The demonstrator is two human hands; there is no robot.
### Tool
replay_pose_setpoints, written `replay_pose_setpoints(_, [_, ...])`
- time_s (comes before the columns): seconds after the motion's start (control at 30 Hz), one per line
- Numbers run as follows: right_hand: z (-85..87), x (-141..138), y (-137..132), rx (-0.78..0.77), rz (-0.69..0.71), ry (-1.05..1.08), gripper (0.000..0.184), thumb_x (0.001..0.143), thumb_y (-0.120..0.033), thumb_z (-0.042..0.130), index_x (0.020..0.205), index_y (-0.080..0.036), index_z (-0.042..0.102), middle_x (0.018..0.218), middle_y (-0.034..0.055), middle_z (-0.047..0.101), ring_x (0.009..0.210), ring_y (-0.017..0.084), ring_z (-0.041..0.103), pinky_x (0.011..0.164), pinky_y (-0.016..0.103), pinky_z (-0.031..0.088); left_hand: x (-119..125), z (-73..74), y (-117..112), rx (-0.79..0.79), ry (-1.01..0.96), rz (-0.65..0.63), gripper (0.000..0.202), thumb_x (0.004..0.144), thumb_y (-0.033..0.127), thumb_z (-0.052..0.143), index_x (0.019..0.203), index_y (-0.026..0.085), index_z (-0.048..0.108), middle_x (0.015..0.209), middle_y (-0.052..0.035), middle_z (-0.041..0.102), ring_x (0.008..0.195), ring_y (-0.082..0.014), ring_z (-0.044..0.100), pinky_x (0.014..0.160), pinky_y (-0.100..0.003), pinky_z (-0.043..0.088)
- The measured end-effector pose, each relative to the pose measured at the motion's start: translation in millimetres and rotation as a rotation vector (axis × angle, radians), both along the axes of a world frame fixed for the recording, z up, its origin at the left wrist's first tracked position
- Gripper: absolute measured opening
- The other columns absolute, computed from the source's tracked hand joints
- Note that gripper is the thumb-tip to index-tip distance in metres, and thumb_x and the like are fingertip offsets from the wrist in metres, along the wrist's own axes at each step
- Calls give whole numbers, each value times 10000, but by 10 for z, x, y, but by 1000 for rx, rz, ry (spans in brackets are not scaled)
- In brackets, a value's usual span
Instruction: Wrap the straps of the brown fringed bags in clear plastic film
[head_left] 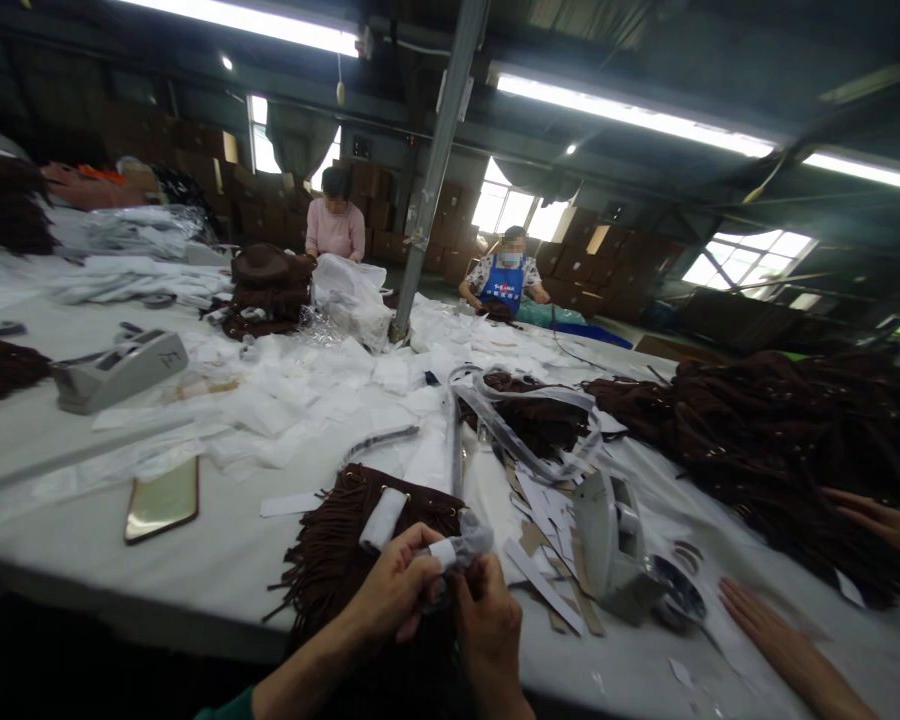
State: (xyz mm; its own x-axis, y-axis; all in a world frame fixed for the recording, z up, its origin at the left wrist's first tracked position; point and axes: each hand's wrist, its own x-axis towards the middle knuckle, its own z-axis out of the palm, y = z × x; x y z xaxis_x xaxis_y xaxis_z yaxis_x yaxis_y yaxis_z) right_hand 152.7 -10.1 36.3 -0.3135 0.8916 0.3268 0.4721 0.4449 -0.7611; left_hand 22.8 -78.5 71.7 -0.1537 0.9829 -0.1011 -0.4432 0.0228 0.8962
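A brown fringed bag lies at the table's front edge, its upper rim dotted with metal eyelets. A white wrapped strip crosses its top at the left. My left hand is closed on a piece of clear plastic wrap with a white band round it, at the bag's right side. Close beside it, my right hand pinches the lower part of the same plastic wrap. What the wrap covers is hidden. A grey wrapped strap stands up behind the bag.
A tape dispenser and cardboard strips sit to the right. Another person's hands rest near a brown fringed pile. A phone and a second tape dispenser are left. A metal post rises behind; two people work beyond.
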Motion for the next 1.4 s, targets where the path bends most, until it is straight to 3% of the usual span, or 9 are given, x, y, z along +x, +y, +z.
replay_pose_setpoints(0.17, [54,63,165,619,77,-226,267,910,-443,464,939,-191,548,735,60,624,687,211,605,625,311,471,125,-42,14,-65,-53,69,192,806,358,496,889,187,469,515,88,497,263,-24,276,223,-117,235])
replay_pose_setpoints(0.27, [116,81,220,796,71,-231,379,894,-451,493,1134,-158,496,965,137,621,906,264,592,779,395,479,181,-100,13,-67,-93,89,231,810,397,495,924,203,443,519,90,502,268,-32,275,225,-124,237])
replay_pose_setpoints(0.4, [133,77,227,889,111,-300,403,892,-392,509,1232,-178,486,1215,173,563,1142,325,511,957,496,360,179,-149,2,-75,-122,108,349,782,416,545,1030,221,395,515,102,490,284,-40,264,230,-122,209])
replay_pose_setpoints(0.53, [55,-25,204,781,252,-265,310,901,-232,423,1189,-201,535,1013,72,678,1008,251,609,1056,520,217,154,-134,-15,-95,-85,75,442,746,371,593,1099,191,396,481,98,484,297,-42,264,241,-117,194])
replay_pose_setpoints(0.67, [86,-101,176,492,312,-335,391,786,-109,481,1154,-207,571,930,43,694,905,226,637,1007,495,318,93,-199,-20,-159,-229,34,452,730,331,606,1117,162,447,477,76,496,311,-46,284,254,-118,138])
replay_pose_setpoints(0.8, [300,-3,159,287,430,-262,478,748,-197,574,1224,-217,536,1213,83,616,1158,264,546,996,446,420,-15,-338,-17,-233,-639,63,400,749,331,579,1095,146,500,469,75,451,339,-44,324,294,-116,59])
replay_pose_setpoints(0.93, [397,75,156,117,385,-139,320,863,-338,531,1158,-227,586,1178,79,635,1114,236,578,957,397,477,-10,-389,-9,-253,-652,65,447,743,290,592,1163,188,478,497,66,488,358,-58,389,314,-125,47])
replay_pose_setpoints(1.23, [-111,-105,107,148,326,-134,249,908,-371,493,1055,-224,632,1055,70,674,1013,228,607,904,416,487,98,-540,1,-197,-511,141,495,717,369,647,1154,176,520,484,89,445,375,-56,369,321,-126,104])
replay_pose_setpoints(1.4, [-247,-48,79,228,269,-133,280,954,-363,406,1101,-236,606,1060,65,670,1019,223,598,910,422,469,124,-469,9,-159,-387,135,467,672,400,735,1013,118,586,543,38,545,393,-28,363,355,-122,178])
